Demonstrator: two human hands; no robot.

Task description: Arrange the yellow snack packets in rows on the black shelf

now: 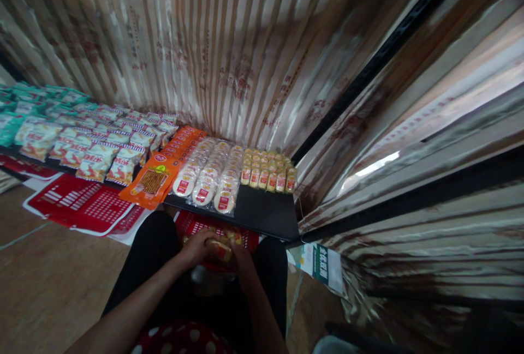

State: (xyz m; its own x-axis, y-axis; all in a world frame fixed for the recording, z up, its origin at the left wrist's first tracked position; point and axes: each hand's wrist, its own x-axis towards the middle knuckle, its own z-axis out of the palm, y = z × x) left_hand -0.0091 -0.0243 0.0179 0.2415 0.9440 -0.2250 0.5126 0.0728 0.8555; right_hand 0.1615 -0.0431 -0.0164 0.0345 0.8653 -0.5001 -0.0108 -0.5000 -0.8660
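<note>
Both my hands are low between my knees, over a red basket (249, 239) under the front edge of the black shelf (266, 212). My left hand (200, 246) curls its fingers round small yellow wrapped snack packs (223, 251) with red labels. From the other side my right hand (240, 253) closes on the same group of packs, its fingers partly hidden. More yellow packs (233, 234) show just behind the fingers. Up on the shelf, matching yellow packs (268, 171) stand in neat rows at the right end.
Left of those stand rows of round white wrapped cakes (204, 179), an orange snack bag (153, 179), white snack bags (98, 160) and teal bags (24, 106). A second red basket (82, 201) sits below. Striped sheeting (229, 43) and a black post (347, 92) bound the shelf.
</note>
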